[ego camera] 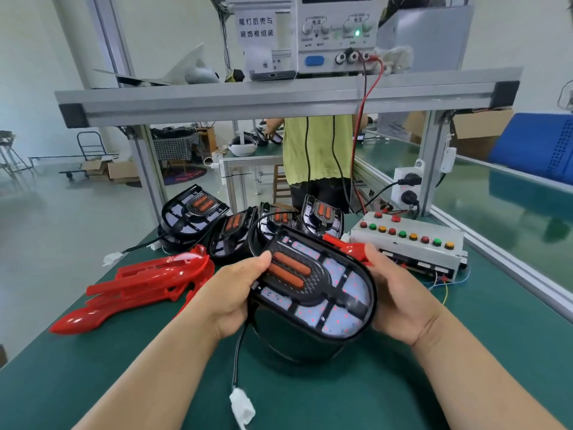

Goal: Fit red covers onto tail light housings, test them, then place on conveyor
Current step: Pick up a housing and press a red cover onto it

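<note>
Nearest, a white connector is seen at the end of a black cable that runs down from the housing over the green surface. The housing is held off the surface, its face tilted toward the camera. The left grip is clamped on its left edge, with the thumb laid on the orange strips. The right grip is clamped on its right edge. A red cover is half hidden behind the housing by the right thumb; whether it is held cannot be told. To the left, red covers are piled on the surface. Behind them, more housings are leaned in a row, with a button box to their right. Farther off, a power supply is set on a shelf.
</note>
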`<state>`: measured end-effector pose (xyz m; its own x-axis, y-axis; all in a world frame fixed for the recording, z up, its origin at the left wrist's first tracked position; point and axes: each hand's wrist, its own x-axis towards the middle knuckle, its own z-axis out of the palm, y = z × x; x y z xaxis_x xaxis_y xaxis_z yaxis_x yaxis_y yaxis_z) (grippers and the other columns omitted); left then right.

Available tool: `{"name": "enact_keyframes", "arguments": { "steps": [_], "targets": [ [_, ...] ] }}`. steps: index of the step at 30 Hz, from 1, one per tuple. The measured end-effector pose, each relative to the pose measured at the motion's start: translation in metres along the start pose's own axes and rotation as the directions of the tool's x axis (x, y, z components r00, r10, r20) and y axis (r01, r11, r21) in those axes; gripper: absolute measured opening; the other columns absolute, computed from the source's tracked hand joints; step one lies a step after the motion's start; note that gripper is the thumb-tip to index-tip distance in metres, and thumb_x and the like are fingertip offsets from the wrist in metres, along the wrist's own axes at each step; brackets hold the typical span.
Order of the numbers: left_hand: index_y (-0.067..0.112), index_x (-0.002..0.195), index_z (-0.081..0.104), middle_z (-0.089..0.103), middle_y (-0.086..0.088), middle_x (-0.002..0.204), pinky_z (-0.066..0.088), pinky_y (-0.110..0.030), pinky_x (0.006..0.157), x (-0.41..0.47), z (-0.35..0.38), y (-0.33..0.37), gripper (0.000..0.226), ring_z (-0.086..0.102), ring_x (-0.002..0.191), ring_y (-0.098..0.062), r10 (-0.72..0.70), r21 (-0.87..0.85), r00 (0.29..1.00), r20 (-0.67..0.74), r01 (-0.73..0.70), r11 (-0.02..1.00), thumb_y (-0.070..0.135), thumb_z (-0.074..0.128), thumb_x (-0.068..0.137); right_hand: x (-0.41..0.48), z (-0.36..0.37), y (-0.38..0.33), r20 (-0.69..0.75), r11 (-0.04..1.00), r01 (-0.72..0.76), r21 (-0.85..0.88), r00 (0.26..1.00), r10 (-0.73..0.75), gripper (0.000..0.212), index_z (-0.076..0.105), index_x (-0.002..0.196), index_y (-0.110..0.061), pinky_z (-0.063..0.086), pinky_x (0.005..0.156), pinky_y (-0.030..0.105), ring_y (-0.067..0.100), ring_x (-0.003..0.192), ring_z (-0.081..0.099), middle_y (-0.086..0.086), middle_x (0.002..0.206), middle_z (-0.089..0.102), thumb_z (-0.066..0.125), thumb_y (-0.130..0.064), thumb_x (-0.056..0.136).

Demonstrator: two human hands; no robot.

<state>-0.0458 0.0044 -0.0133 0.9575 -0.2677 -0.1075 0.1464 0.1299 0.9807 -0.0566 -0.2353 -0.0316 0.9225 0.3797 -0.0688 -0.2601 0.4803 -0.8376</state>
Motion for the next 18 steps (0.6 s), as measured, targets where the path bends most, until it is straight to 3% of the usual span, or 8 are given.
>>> {"name": "enact_keyframes", "arguments": {
  "steps": [3,6,7,9,11,12,16,18],
  "targets": [
    [0.004,0.100,0.075,0.075,-0.018,0.103,0.059,-0.029,0.060,0.003,0.007,-0.002,0.041,0.075,0.088,-0.026,0.008,-0.215,0.981,-0.192,-0.050,0.975,0.029,0.042,0.105,0.005,0.005,0.002,-0.057,0.998,0.062,0.009,0.996,-0.061,0.060,0.066,0.130,-0.017,0.057,0.090,0.043,0.028,0.119,0.064,0.011,0.133,0.065,0.048,-0.057,0.089],
    [0.012,0.101,0.071,0.077,-0.008,0.092,0.053,-0.023,0.050,-0.001,0.021,-0.011,0.031,0.074,0.072,-0.017,0.001,-0.296,0.936,-0.351,-0.112,0.949,0.029,0.046,0.104,0.011,0.011,0.007,-0.108,0.992,0.122,0.031,0.987,-0.118,0.051,0.073,0.119,-0.018,0.061,0.078,0.037,0.023,0.107,0.070,0.009,0.127,0.068,0.049,-0.052,0.090],
    [0.012,0.104,0.070,0.077,-0.007,0.093,0.055,-0.024,0.053,-0.004,0.025,-0.016,0.030,0.075,0.075,-0.017,-0.007,-0.312,0.931,-0.365,-0.115,0.943,0.029,0.045,0.105,0.013,0.012,0.009,-0.131,0.989,0.140,0.051,0.983,-0.132,0.048,0.074,0.116,-0.016,0.062,0.079,0.037,0.023,0.104,0.071,0.010,0.124,0.070,0.050,-0.049,0.091],
    [0.007,0.115,0.067,0.076,-0.010,0.104,0.058,-0.033,0.076,-0.013,0.031,-0.024,0.033,0.074,0.093,-0.021,-0.019,-0.300,0.941,-0.338,-0.089,0.950,0.027,0.042,0.106,0.015,0.012,0.012,-0.186,0.985,0.159,0.071,0.972,-0.144,0.043,0.073,0.114,-0.014,0.062,0.079,0.039,0.023,0.100,0.073,0.010,0.117,0.073,0.050,-0.044,0.094],
    [0.007,0.124,0.063,0.073,-0.010,0.114,0.051,-0.043,0.099,-0.022,0.030,-0.029,0.033,0.069,0.109,-0.025,-0.023,-0.203,0.958,-0.286,-0.037,0.978,0.024,0.041,0.106,0.017,0.009,0.014,-0.238,0.985,0.168,0.047,0.959,-0.152,0.040,0.070,0.115,-0.013,0.058,0.082,0.042,0.024,0.099,0.073,0.011,0.115,0.073,0.046,-0.042,0.100],
    [0.007,0.125,0.063,0.073,-0.008,0.115,0.049,-0.043,0.102,-0.026,0.026,-0.030,0.032,0.068,0.111,-0.024,-0.016,-0.135,0.968,-0.252,-0.019,0.991,0.022,0.042,0.106,0.018,0.008,0.015,-0.258,0.985,0.167,0.029,0.954,-0.154,0.040,0.070,0.115,-0.013,0.056,0.082,0.043,0.025,0.100,0.073,0.011,0.115,0.074,0.045,-0.042,0.102],
    [0.017,0.114,0.069,0.075,0.003,0.108,0.058,-0.026,0.076,-0.039,0.004,-0.023,0.022,0.072,0.097,-0.011,0.068,0.223,0.972,-0.226,-0.016,0.975,0.023,0.052,0.102,0.018,0.009,0.017,-0.296,0.990,0.142,-0.010,0.945,-0.138,0.043,0.070,0.113,-0.011,0.055,0.076,0.039,0.026,0.098,0.073,0.013,0.112,0.074,0.044,-0.043,0.102],
    [0.027,0.105,0.071,0.074,0.011,0.103,0.055,-0.028,0.080,-0.040,-0.013,-0.019,0.016,0.069,0.094,-0.007,0.183,0.486,0.926,-0.331,0.001,0.874,0.033,0.058,0.097,0.018,0.009,0.018,-0.306,0.991,0.134,-0.017,0.943,-0.132,0.044,0.070,0.116,-0.010,0.055,0.076,0.039,0.027,0.099,0.073,0.013,0.112,0.074,0.043,-0.044,0.103]
  ]
}}
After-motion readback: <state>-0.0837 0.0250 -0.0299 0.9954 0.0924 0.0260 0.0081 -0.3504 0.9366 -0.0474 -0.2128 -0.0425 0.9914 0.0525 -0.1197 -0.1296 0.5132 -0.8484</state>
